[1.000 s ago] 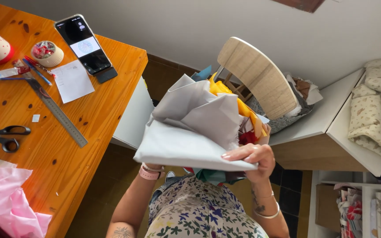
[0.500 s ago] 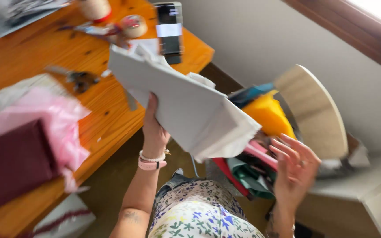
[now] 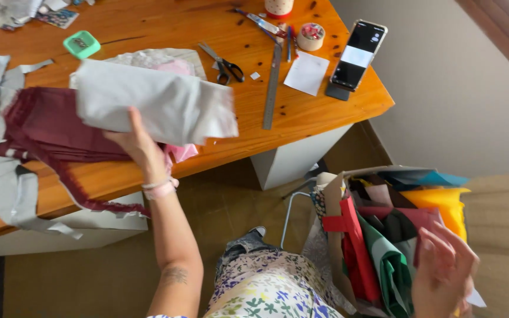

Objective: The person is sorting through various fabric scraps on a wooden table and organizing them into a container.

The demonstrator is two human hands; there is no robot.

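Grey paper (image 3: pixel 154 106) swung over table (image 3: pixel 301 118).

Left hand (image 3: pixel 139 144) holds grey paper (image 3: pixel 154 106) (folded) over wooden table (image 3: pixel 301 118).

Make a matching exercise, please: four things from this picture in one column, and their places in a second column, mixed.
Things:
1. grey paper
2. scissors
3. phone
4. green fabric

Places:
A. in the bag beside the chair
B. in the left hand
C. near the table's right corner
D. flat on the table, left of the ruler

Pairs: 1-B, 2-D, 3-C, 4-A
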